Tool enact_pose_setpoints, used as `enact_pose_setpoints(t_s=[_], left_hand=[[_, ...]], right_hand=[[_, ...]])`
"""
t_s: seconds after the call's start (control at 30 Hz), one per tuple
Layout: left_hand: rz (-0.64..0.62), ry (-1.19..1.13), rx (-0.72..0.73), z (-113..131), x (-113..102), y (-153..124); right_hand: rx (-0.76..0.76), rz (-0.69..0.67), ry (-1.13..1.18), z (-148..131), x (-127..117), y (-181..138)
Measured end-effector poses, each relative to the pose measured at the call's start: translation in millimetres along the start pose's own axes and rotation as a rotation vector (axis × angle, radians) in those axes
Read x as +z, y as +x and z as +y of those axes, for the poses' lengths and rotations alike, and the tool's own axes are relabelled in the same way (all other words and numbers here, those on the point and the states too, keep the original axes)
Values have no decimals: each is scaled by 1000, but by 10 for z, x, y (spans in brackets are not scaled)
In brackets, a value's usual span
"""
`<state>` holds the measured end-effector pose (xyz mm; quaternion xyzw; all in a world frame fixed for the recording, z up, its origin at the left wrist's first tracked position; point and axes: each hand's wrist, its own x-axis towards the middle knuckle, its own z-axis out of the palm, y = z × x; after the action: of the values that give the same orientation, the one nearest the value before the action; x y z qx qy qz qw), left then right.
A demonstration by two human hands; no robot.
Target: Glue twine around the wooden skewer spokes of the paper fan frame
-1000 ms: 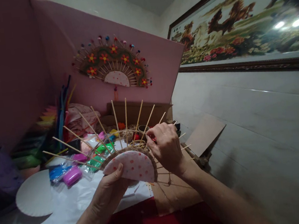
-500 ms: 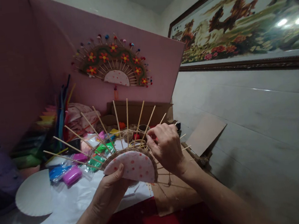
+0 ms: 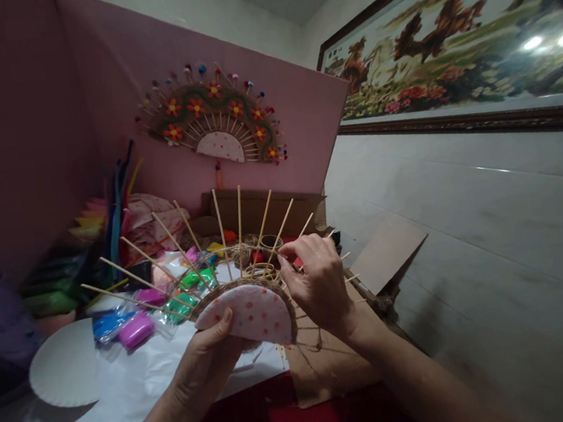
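A half-round fan frame (image 3: 262,314) has a white face with red dots and thin wooden sticks spreading from its curved edge. My left hand (image 3: 210,349) grips its lower left part, thumb on the dotted face and the other fingers hidden behind. Brown twine (image 3: 233,284) is wound along the curved edge between the sticks. A thin strand of this twine arcs across the upper sticks to my right hand (image 3: 316,281), whose thumb and forefinger are pinched on it near the right-hand sticks. Some right-side sticks are hidden behind that hand.
A finished flowered fan (image 3: 216,120) hangs on the pink board. Bagged coloured clay (image 3: 137,329) lies behind the frame, with a cut paper plate (image 3: 63,365) at left. Brown cardboard (image 3: 323,374) lies below right; a purple bottle (image 3: 1,321) stands far left.
My right hand has shifted very slightly to the right and down, still pinching the strand. My left hand and the frame stay in place.
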<state>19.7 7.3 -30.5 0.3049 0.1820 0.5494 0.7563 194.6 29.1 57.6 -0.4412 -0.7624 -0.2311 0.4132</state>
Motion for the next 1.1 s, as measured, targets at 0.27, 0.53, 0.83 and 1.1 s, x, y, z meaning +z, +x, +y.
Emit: enact_pose_setpoints(t_s=[0.27, 0.53, 0.83, 1.1], left_hand=[[10, 13, 6, 12, 9, -9], [18, 15, 2, 21, 39, -5], [32, 10, 0, 24, 48, 2], [26, -39, -12, 48, 77, -18]], right_hand=[[0, -5, -49, -18, 0, 36], [69, -61, -15, -33, -44, 26], [149, -141, 27, -44, -44, 61], [231, -9, 143, 55, -185, -34]])
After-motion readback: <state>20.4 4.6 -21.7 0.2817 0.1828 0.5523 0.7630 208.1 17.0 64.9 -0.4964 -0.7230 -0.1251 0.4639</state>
